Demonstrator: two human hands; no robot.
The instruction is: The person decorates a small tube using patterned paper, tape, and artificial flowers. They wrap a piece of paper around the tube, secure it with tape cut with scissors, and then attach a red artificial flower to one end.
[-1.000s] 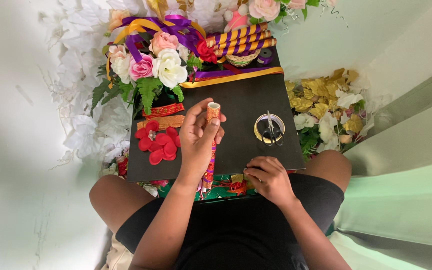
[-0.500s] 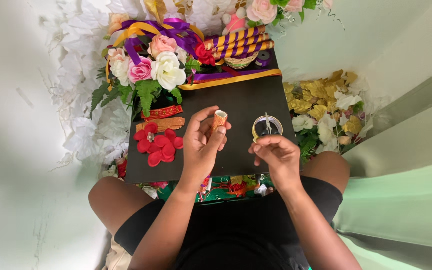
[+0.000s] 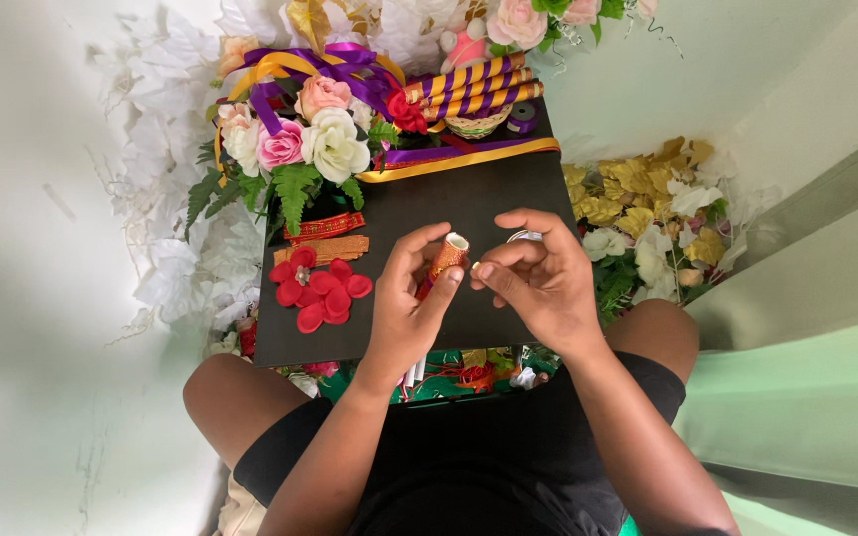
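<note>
Left hand (image 3: 404,303) gripping orange roll (image 3: 446,258), right hand (image 3: 538,278) pinching its tip — black board (image 3: 469,203) beneath

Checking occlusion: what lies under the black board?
Under the black board near edge, green and red material pokes out over the lap. The board covers the rest. Both hands, left and right, hold an orange roll above it.
</note>
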